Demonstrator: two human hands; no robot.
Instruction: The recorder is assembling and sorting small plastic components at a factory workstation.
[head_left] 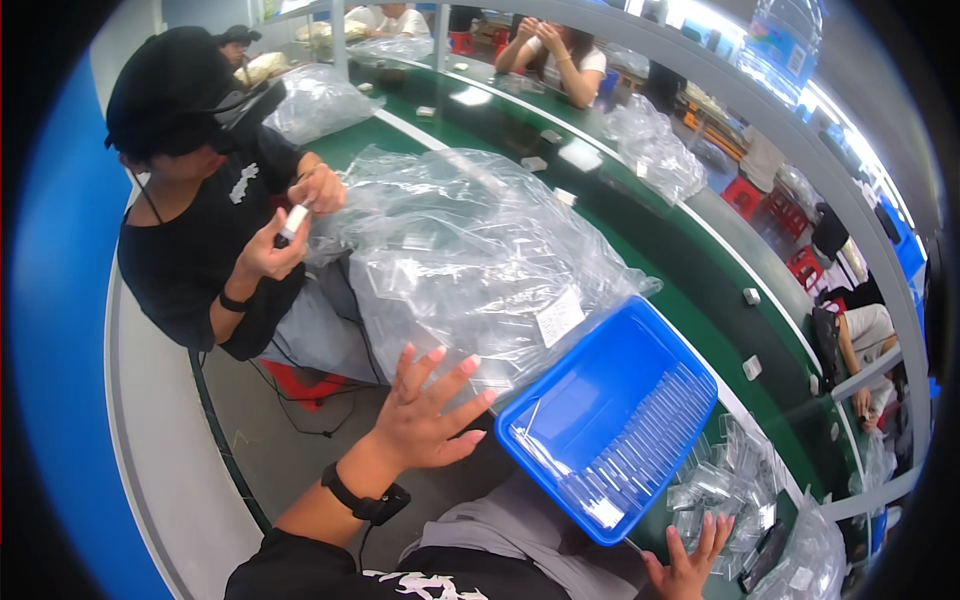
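Observation:
My left hand (425,408) is raised with its fingers spread and nothing in it, left of a blue plastic tray (580,385) and just in front of a large clear plastic bag (470,240). Inside the tray, a row of thin clear plastic pieces (645,440) stands packed along the right and near side. My right hand (688,565) is open too, fingers apart, low in the view near the tray's near corner. Beside it lies a loose heap of clear plastic cases (730,485). Whether the right fingertips touch any case I cannot tell.
A green conveyor belt (700,290) curves past with small white items on it. At the left a co-worker (215,200) holds a small white object. Another bag (805,560) lies at the lower right. Grey frame posts (870,170) cross the right side.

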